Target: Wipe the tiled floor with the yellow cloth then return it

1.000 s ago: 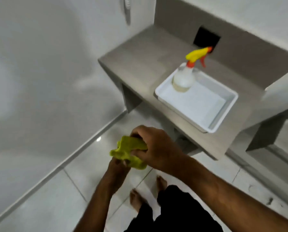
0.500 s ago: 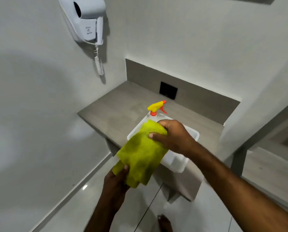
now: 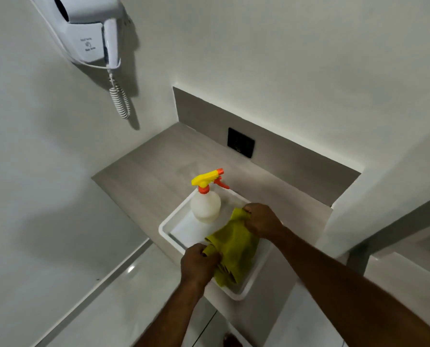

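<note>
The yellow cloth (image 3: pixel 236 246) lies stretched inside the white tray (image 3: pixel 167 222) on the grey counter, to the right of the spray bottle. My left hand (image 3: pixel 198 265) pinches the cloth's near corner at the tray's front rim. My right hand (image 3: pixel 262 220) grips its far corner over the tray's right side. Part of the cloth bunches in folds below my left hand. The tiled floor (image 3: pixel 123 309) shows pale and glossy below the counter.
A white spray bottle (image 3: pixel 205 205) with a yellow and orange trigger stands in the tray's back left. The grey counter (image 3: pixel 143 171) juts from the wall with a black socket (image 3: pixel 241 142) behind. A wall hairdryer (image 3: pixel 88 33) hangs at upper left.
Both hands carried the cloth from above the floor up to the counter, spread it out, and lowered it into the tray. The view rose from the floor to the wall.
</note>
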Available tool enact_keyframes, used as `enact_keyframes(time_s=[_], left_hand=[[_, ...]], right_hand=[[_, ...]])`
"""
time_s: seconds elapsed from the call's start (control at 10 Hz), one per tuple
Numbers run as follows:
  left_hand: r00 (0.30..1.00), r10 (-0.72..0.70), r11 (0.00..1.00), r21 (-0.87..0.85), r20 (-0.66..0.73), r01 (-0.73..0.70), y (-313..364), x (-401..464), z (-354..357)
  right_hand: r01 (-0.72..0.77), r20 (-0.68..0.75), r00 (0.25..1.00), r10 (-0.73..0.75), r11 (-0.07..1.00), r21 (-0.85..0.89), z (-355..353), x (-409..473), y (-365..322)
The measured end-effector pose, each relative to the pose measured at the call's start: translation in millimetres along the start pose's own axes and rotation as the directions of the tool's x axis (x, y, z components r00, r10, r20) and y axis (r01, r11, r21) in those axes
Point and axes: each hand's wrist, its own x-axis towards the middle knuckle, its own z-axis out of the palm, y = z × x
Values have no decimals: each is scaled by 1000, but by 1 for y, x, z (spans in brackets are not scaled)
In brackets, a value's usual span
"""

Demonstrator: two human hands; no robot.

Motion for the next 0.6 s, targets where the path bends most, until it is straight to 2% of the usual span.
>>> enact_keyframes(time_s=[0.1, 0.2, 0.3, 0.4, 0.5, 0.6], left_hand=[[996, 62, 970, 230, 67, -76, 4, 10, 2], [984, 135, 847, 502, 116, -175, 1, 16, 4], [972, 196, 706, 670, 126, -229, 0, 18, 5], [938, 280, 494, 808, 203, -322, 5, 12, -2], [887, 388, 375, 836, 251, -401, 16, 7, -31], [775, 580, 241, 856, 252, -458, 46, 14, -92]], right_hand=[[27, 32, 999, -24, 994, -110, 18, 4, 9], [33, -119, 991, -53, 985, -167, 40, 5, 8], [-99, -122, 990, 74, 971, -218, 38, 5, -3], [-98, -199, 979, 43, 957, -274, 35, -1, -8], [-44, -350, 933, -87, 937, -348, 23, -11, -32], [82, -553, 792, -259, 942, -325, -8, -2, -81]])
